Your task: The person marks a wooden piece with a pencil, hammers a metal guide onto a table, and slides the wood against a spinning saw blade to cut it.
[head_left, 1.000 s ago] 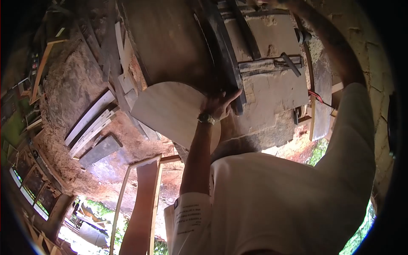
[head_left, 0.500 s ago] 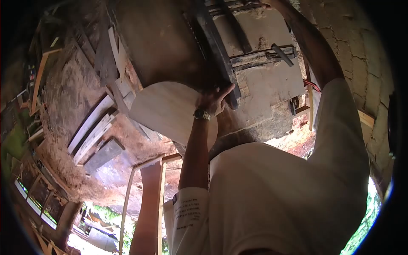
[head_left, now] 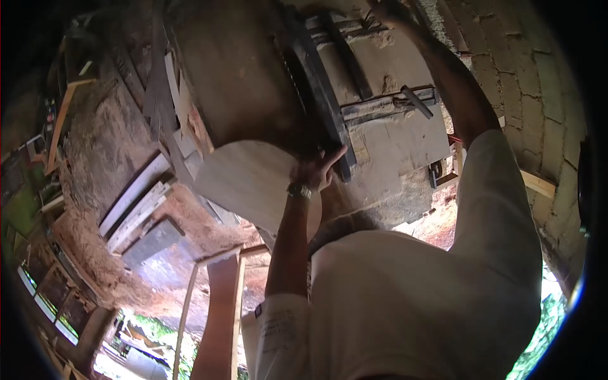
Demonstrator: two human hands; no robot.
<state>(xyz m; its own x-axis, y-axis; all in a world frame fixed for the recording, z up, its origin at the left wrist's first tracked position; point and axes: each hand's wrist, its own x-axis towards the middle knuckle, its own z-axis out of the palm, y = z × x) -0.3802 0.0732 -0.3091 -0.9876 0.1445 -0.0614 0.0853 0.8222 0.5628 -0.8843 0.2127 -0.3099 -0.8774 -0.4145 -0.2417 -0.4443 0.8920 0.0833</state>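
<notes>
My left hand (head_left: 313, 172), with a watch at its wrist, lies on the right edge of a pale rounded board (head_left: 250, 177). One finger stretches out to the near end of a long dark bar (head_left: 323, 95); its other fingers are partly in shadow. The board rests against a large brown sheet surface (head_left: 234, 69). At the top edge of the view, my right hand (head_left: 391, 14) reaches to the far part of the worn bench top (head_left: 399, 136). Its fingers look bent and dark there, and what they hold, if anything, is hidden.
A short loose stick (head_left: 417, 102) lies across a slot in the bench. Planks (head_left: 136, 212) and a grey board (head_left: 152, 240) lie on the dusty ground to the left. A wooden frame (head_left: 237, 272) stands near my left arm. A block wall (head_left: 532, 95) rises at the right.
The whole view has shifted, so the bench and board sit slightly lower. More of my right hand shows, a little further left. My left hand stays on the board.
</notes>
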